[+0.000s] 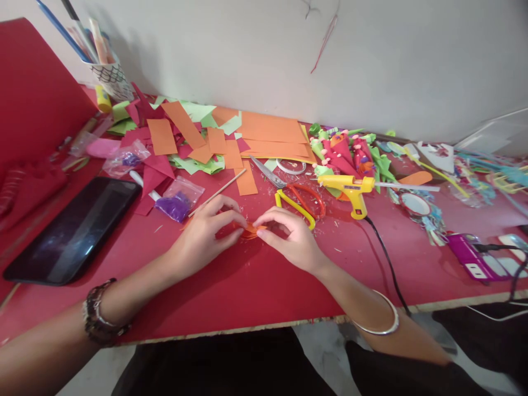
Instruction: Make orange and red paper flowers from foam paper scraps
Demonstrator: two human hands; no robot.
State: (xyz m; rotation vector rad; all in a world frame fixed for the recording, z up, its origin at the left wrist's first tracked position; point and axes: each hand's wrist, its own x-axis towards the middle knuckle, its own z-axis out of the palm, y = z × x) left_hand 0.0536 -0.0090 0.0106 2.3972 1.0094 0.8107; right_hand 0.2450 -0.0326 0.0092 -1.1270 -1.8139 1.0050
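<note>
Between my two hands, low over the red table, is a small piece of orange paper [249,230]. My left hand [210,230] pinches its left side with thumb and fingertips. On its right side, the thumb and fingers of my right hand [291,236] are closed too. The paper looks curved or fringed, but my fingers cover much of it. Just beyond my hands lie scissors [303,203] with red and yellow handles. A thin wooden stick [220,191] rests by my left hand, and a yellow glue gun [350,192] lies right of the scissors.
Orange paper pieces [272,132] and red and green scraps spread along the wall. A black phone [74,231] and a bag of purple bits [177,203] lie left. Paper cones [342,151] stand behind the glue gun. Its black cord [388,261] crosses the table's front edge; a purple power strip [474,258] sits right.
</note>
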